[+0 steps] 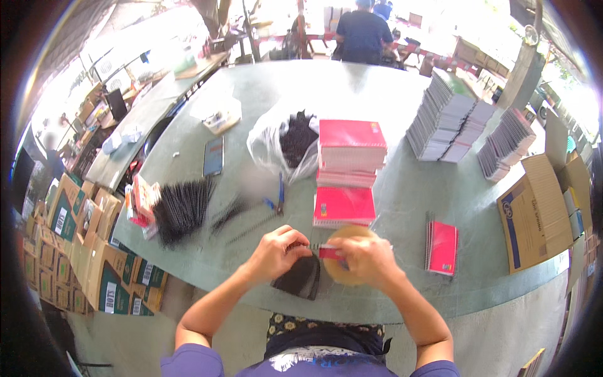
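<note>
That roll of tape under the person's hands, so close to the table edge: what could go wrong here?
1. The tape roll lies near the table's front edge; a nudge from the right hand might send it off.
2. The black bundle below the left hand overhangs that edge and may slide down.

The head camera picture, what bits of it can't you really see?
- Small red thing between the left hand and right hand: fingers cover most of it, head view.
- Tan tape roll: its lower part is behind the right hand.
- Black stack at the table edge: partly under the left hand.
- Contents of the clear plastic bag: too small to tell apart.
- Patch of table near the pliers: blurred.
</note>
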`<state>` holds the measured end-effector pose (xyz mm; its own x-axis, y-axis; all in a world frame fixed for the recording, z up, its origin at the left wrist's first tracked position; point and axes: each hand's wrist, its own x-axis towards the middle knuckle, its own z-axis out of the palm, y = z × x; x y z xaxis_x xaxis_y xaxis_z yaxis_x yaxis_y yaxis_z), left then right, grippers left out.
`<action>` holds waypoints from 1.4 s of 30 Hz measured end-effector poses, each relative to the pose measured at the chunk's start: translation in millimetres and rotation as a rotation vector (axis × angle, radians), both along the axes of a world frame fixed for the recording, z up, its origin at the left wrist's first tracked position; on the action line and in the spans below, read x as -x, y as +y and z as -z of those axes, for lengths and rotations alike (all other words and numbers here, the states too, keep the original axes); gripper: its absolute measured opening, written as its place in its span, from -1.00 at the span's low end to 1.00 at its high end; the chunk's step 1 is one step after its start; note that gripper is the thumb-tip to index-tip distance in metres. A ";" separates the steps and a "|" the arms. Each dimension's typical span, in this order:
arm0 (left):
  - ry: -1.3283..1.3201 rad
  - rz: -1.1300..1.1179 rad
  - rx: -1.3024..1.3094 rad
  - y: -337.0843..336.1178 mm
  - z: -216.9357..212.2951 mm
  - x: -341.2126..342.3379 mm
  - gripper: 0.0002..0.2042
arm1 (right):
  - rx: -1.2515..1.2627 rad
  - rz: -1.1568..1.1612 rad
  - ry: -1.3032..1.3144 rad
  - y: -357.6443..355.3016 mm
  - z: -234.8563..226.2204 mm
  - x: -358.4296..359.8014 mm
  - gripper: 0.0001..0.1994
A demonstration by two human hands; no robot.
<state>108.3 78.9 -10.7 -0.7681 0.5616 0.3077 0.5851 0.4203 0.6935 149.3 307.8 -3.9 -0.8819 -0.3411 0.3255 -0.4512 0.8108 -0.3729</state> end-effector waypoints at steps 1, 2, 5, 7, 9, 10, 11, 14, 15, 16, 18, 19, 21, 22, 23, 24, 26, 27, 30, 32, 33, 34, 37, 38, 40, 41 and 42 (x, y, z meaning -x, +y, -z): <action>0.009 -0.044 -0.022 8.2 -5.9 -3.0 -0.82 | 0.012 0.016 -0.012 -4.5 0.6 -2.3 -0.75; 0.018 -0.087 -0.045 16.7 -10.9 -4.0 -0.82 | 0.025 0.032 -0.025 -6.0 -1.2 -3.4 -0.75; -0.017 -0.035 0.004 7.4 -4.8 -2.2 -0.78 | 0.056 0.021 -0.036 -0.9 -10.8 -7.7 -0.75; -0.077 0.035 0.102 -0.7 -7.9 -5.2 -0.72 | -0.008 0.047 -0.033 -1.3 -5.2 -9.5 -0.76; 0.112 -0.072 0.056 12.1 -16.5 -8.3 -0.70 | -0.009 0.058 -0.033 -0.5 -1.2 -11.4 -0.77; 0.108 -0.098 0.066 16.9 -23.1 -8.8 -0.71 | 0.028 0.062 -0.030 1.9 -1.6 -8.9 -0.77; 0.105 -0.124 0.075 18.0 -24.3 -10.6 -0.73 | 0.064 0.067 -0.028 4.0 -0.7 -7.9 -0.78; 0.070 -0.044 0.170 4.5 -14.5 -6.3 -0.75 | 0.032 0.093 -0.045 6.0 5.4 -10.7 -0.82; 0.106 -0.049 0.149 9.1 -19.5 -7.1 -0.76 | 0.015 0.103 -0.048 6.3 5.9 -10.0 -0.83; 0.103 -0.107 0.099 16.9 -24.6 -10.8 -0.78 | 0.007 0.110 -0.034 4.1 0.7 -9.5 -0.85; 0.085 -0.006 0.114 9.3 -13.7 -6.7 -0.78 | 0.044 0.085 -0.026 4.0 2.6 -14.3 -0.86; 0.080 0.042 0.123 6.0 -11.6 -5.9 -0.78 | 0.065 0.071 -0.018 3.3 3.1 -15.8 -0.86; 0.240 -0.009 0.091 20.3 -16.2 -9.3 -0.78 | 0.015 0.106 -0.026 1.1 1.9 -13.7 -0.86; 0.324 -0.034 0.072 27.2 -23.2 -12.0 -0.78 | -0.012 0.125 -0.026 1.1 0.6 -12.8 -0.86; 0.283 -0.052 0.089 27.1 -27.1 -15.4 -0.77 | -0.023 0.125 -0.040 1.5 -0.4 -14.1 -0.85; 0.244 -0.070 0.105 26.5 -30.1 -18.7 -0.77 | -0.036 0.124 -0.053 2.2 -1.9 -15.2 -0.85; 0.224 -0.056 0.105 22.8 -24.3 -17.7 -0.75 | -0.022 0.114 -0.041 3.3 -1.1 -15.5 -0.84; 0.239 -0.025 0.095 18.4 -17.3 -14.8 -0.74 | 0.009 0.101 -0.021 2.3 1.7 -16.3 -0.83; 0.216 -0.058 0.120 15.9 -13.8 -15.8 -0.74 | 0.076 0.091 0.018 -0.3 -0.2 -17.1 -0.81; 0.254 -0.062 0.137 18.9 -16.1 -14.8 -0.77 | 0.097 0.090 0.027 0.3 -1.0 -16.5 -0.80; 0.307 -0.039 0.141 18.8 -15.3 -15.2 -0.79 | 0.104 0.084 0.022 0.6 0.6 -17.1 -0.80; 0.361 -0.016 0.146 18.4 -14.2 -15.3 -0.81 | 0.112 0.078 0.017 0.8 1.8 -17.6 -0.79; 0.347 0.000 0.140 17.1 -7.5 -9.8 -0.82 | 0.104 0.107 -0.007 2.8 3.6 -17.4 -0.80; -0.002 -0.005 0.170 14.7 -9.9 -8.5 -0.81 | 0.102 0.101 0.000 2.6 3.8 -17.6 -0.80; -0.702 -0.010 0.216 17.5 -35.8 -7.7 -0.76 | 0.095 0.092 0.012 3.5 4.9 -18.1 -0.80; -0.790 -0.010 0.146 17.6 -31.9 -6.1 -0.75 | 0.094 0.087 0.018 3.8 5.6 -18.6 -0.80; -0.875 -0.009 0.076 19.0 -29.1 -3.5 -0.73 | 0.095 0.083 0.024 4.1 6.4 -18.6 -0.79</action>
